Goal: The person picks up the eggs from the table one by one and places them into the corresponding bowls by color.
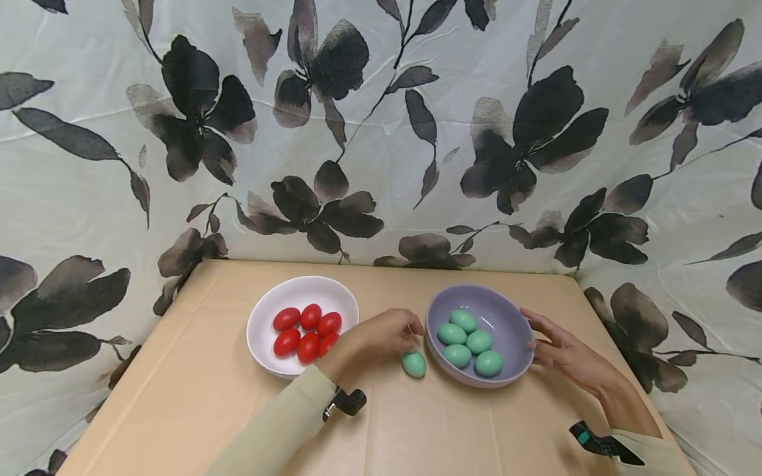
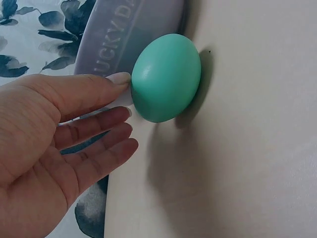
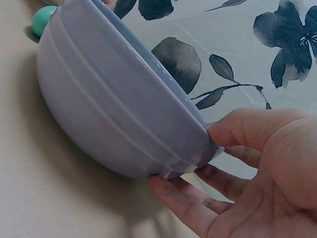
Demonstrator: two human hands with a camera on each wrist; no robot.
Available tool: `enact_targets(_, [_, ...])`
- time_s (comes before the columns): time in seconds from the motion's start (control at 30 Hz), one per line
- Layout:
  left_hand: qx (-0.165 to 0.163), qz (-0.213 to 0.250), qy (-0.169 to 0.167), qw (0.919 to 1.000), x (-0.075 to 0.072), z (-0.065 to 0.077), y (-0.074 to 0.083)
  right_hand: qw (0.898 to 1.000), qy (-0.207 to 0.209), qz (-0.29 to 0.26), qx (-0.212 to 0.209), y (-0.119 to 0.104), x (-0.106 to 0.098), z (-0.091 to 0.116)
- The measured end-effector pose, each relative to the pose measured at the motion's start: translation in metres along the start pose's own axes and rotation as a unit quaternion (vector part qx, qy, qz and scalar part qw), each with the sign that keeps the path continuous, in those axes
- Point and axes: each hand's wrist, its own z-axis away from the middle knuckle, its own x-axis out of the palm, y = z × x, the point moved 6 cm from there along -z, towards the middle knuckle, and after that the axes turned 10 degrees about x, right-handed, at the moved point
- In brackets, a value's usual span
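In the head view, my left hand (image 1: 383, 336) reaches down beside a green egg (image 1: 413, 364) that lies on the table just left of the purple bowl (image 1: 437, 365). The left wrist view has the thumb tip right at the side of this egg (image 2: 167, 79), the other visible fingers loosely extended and not around it. My right hand (image 1: 568, 362) touches the right side of the purple bowl with extended fingers. Seen from the right wrist, its thumb (image 3: 233, 129) is at the rim and its fingertips rest against the outer wall. Several green eggs (image 1: 478, 342) lie inside that bowl.
A white bowl (image 1: 262, 354) with several red eggs (image 1: 287, 318) stands on the left, partly behind my left forearm. Both bowls are on a tan table (image 1: 393, 423). Behind its far edge hangs a white cloth (image 1: 411, 172) with dark flowers.
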Motion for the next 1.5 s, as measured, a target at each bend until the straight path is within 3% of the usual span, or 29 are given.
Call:
enact_targets(0.37, [0.018, -0.003, -0.015, 0.9997, 0.005, 0.005, 0.002, 1.0, -0.014, -0.002, -0.005, 0.002, -0.001, -0.001])
enact_targets(0.7, [0.014, 0.002, -0.079, 0.9968, 0.014, 0.013, 0.005, 1.0, -0.019, -0.011, -0.006, 0.0, -0.001, 0.0])
enact_targets(1.1, [0.008, -0.011, -0.118, 0.9929, 0.019, 0.017, 0.009, 1.0, -0.016, -0.007, -0.005, 0.0, -0.003, 0.0])
enact_targets(1.5, [0.028, -0.029, -0.122, 0.9917, 0.017, 0.016, 0.009, 1.0, -0.019, -0.009, -0.007, -0.002, -0.001, 0.0])
